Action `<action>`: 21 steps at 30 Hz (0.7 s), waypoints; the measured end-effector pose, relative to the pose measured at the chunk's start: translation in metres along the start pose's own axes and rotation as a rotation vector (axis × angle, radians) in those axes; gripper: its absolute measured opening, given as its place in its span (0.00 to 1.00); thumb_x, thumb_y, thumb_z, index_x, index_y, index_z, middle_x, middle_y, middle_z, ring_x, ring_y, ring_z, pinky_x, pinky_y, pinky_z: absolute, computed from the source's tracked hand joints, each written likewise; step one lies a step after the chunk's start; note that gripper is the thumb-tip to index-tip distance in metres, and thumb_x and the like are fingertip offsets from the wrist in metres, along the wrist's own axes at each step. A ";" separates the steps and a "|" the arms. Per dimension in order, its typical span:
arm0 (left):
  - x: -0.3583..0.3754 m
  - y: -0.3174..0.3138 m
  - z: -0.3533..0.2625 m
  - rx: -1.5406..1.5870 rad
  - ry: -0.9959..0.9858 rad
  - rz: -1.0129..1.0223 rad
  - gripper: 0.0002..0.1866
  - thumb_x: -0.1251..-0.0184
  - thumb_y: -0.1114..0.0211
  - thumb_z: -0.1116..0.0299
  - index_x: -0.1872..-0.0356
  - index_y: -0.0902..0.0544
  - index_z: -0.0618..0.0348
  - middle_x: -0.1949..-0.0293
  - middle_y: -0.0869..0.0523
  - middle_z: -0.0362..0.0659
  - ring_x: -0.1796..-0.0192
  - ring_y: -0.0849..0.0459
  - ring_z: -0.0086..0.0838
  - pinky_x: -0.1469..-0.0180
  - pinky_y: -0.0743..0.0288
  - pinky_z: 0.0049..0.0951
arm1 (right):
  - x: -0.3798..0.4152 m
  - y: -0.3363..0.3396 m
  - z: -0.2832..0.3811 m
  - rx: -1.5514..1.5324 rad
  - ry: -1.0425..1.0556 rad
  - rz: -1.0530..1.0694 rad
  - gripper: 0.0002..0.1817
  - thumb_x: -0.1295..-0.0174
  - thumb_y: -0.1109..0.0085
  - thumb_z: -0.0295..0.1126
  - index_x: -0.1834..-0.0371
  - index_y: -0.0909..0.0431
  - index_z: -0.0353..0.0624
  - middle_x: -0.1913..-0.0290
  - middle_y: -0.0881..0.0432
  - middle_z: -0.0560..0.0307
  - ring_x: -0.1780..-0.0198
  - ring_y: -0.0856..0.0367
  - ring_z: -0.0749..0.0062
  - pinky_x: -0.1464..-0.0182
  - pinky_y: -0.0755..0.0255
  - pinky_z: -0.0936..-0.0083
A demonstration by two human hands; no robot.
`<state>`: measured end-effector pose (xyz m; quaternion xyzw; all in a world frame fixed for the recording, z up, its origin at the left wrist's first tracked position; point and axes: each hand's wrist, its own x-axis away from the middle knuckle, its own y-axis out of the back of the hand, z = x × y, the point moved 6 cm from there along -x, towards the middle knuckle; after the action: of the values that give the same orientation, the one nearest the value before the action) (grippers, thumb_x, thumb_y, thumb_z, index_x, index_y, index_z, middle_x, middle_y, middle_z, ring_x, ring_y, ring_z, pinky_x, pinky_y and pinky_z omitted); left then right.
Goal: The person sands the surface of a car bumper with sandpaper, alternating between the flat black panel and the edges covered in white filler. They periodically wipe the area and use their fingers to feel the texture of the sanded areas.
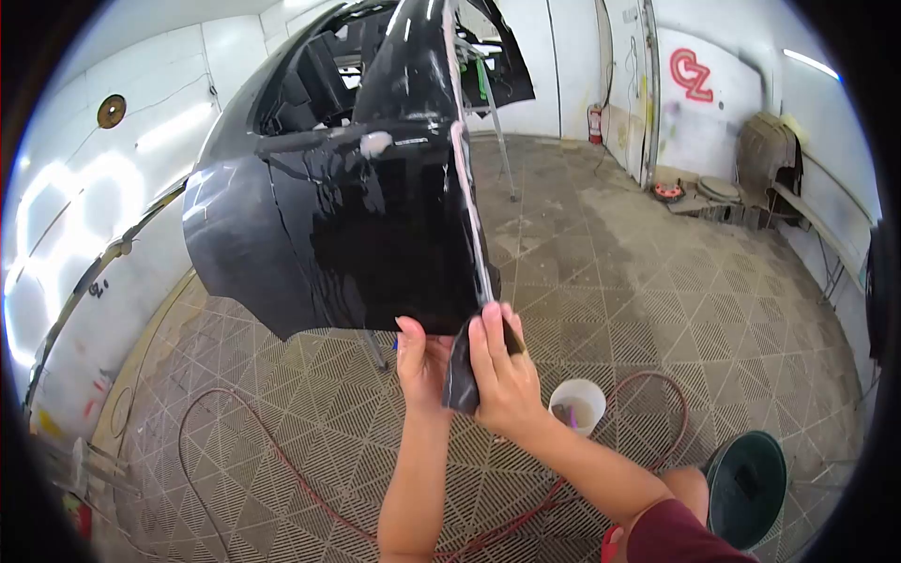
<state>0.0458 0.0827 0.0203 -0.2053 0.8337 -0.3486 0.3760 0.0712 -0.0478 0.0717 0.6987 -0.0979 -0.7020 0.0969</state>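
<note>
A wet, glossy black car body panel (pixel 375 225) stands in front of me, with a pinkish-white strip (pixel 469 202) running down its right edge. My right hand (pixel 502 375) presses a dark, flexible sheet (pixel 460 375) around the lower end of that edge, fingers pointing up. Just left of it, my left hand (pixel 422 361) is at the panel's bottom edge, thumb raised and the other fingers partly hidden behind the sheet and panel. A pale patch (pixel 375 144) shows on the panel's upper part.
A white bucket (pixel 577 405) with murky liquid stands below my right forearm. To its right are a dark green bucket (pixel 747 488) and a red hose (pixel 272 446) looping over the patterned floor. Metal stand legs (pixel 375 349) show beneath the panel. A fire extinguisher (pixel 595 124) hangs at the back.
</note>
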 end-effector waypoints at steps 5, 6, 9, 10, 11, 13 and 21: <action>0.010 0.001 0.005 -0.023 0.002 0.017 0.37 0.14 0.59 0.42 0.22 0.35 0.64 0.23 0.29 0.47 0.24 0.28 0.40 0.22 0.35 0.42 | -0.047 0.008 -0.005 -0.100 0.018 -0.027 0.40 0.41 0.37 0.33 0.27 0.35 0.21 0.23 0.37 0.23 0.28 0.31 0.24 0.27 0.34 0.42; 0.011 -0.008 0.005 0.007 0.023 0.028 0.37 0.14 0.58 0.41 0.23 0.34 0.65 0.24 0.28 0.49 0.24 0.28 0.41 0.21 0.35 0.42 | -0.042 0.007 -0.004 -0.096 -0.009 -0.037 0.40 0.42 0.36 0.34 0.27 0.35 0.21 0.23 0.37 0.23 0.27 0.31 0.23 0.26 0.34 0.41; 0.008 -0.007 0.002 0.039 0.080 0.070 0.41 0.17 0.56 0.38 0.27 0.31 0.71 0.28 0.24 0.57 0.27 0.24 0.43 0.22 0.34 0.44 | 0.008 -0.003 0.003 -0.058 -0.017 -0.055 0.41 0.43 0.36 0.35 0.28 0.35 0.20 0.24 0.37 0.20 0.27 0.32 0.22 0.26 0.36 0.38; 0.007 0.001 0.005 0.035 0.097 0.020 0.41 0.17 0.56 0.38 0.27 0.30 0.71 0.29 0.24 0.57 0.27 0.23 0.43 0.23 0.33 0.44 | 0.009 -0.001 0.003 -0.074 -0.013 -0.069 0.41 0.43 0.36 0.34 0.28 0.35 0.19 0.25 0.37 0.20 0.27 0.31 0.22 0.26 0.36 0.37; 0.008 0.010 0.009 0.027 0.123 -0.037 0.41 0.17 0.56 0.37 0.28 0.30 0.71 0.29 0.23 0.57 0.28 0.23 0.43 0.23 0.31 0.44 | 0.011 0.000 0.005 -0.091 -0.023 -0.080 0.41 0.43 0.36 0.34 0.28 0.35 0.19 0.25 0.36 0.19 0.28 0.31 0.22 0.26 0.36 0.37; 0.010 0.007 0.008 0.040 0.068 0.015 0.41 0.17 0.56 0.37 0.28 0.30 0.71 0.29 0.23 0.57 0.28 0.23 0.43 0.24 0.31 0.44 | -0.033 0.012 0.003 -0.104 -0.050 -0.054 0.39 0.41 0.37 0.33 0.29 0.35 0.18 0.27 0.34 0.19 0.29 0.29 0.22 0.27 0.35 0.38; 0.011 -0.001 0.004 0.073 0.030 -0.034 0.30 0.13 0.56 0.47 0.24 0.32 0.58 0.27 0.23 0.48 0.27 0.23 0.40 0.22 0.33 0.45 | -0.055 0.011 0.002 0.020 -0.020 -0.072 0.40 0.47 0.36 0.26 0.29 0.36 0.17 0.26 0.36 0.16 0.29 0.30 0.21 0.27 0.32 0.46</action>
<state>0.0421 0.0739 0.0143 -0.2005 0.8222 -0.3882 0.3649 0.0692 -0.0431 0.1274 0.6957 -0.0806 -0.7110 0.0634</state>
